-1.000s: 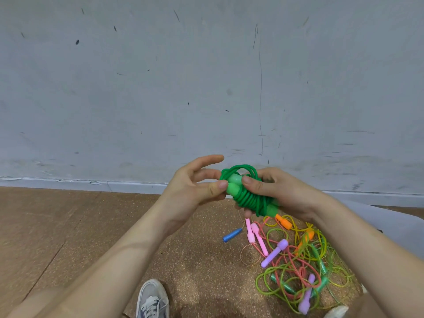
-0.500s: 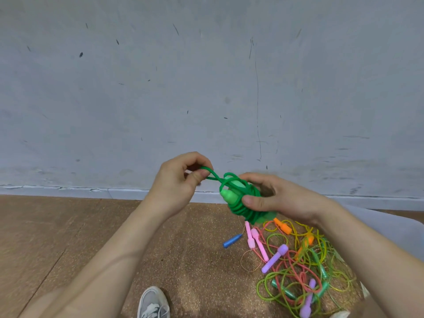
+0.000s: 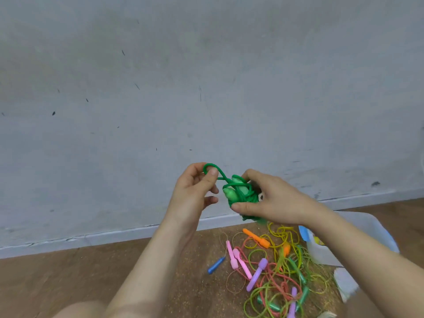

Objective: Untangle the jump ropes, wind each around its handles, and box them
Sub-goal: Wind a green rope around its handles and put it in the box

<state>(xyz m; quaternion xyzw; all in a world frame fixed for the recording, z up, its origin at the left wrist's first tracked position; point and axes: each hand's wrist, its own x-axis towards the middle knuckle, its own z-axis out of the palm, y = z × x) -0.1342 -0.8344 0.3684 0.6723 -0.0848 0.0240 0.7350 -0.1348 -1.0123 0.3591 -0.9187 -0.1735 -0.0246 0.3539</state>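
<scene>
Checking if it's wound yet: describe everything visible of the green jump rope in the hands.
The green jump rope is a glossy, plastic-looking cord wound in several turns round its two paler green handles, which lie side by side. The bundle is held in the air above the tangled pile of other ropes. The right hand grips it, thumb below, fingers over the top. One loop sticks out up-left, pinched by the left hand between thumb and forefinger, not yet tucked in.
</scene>
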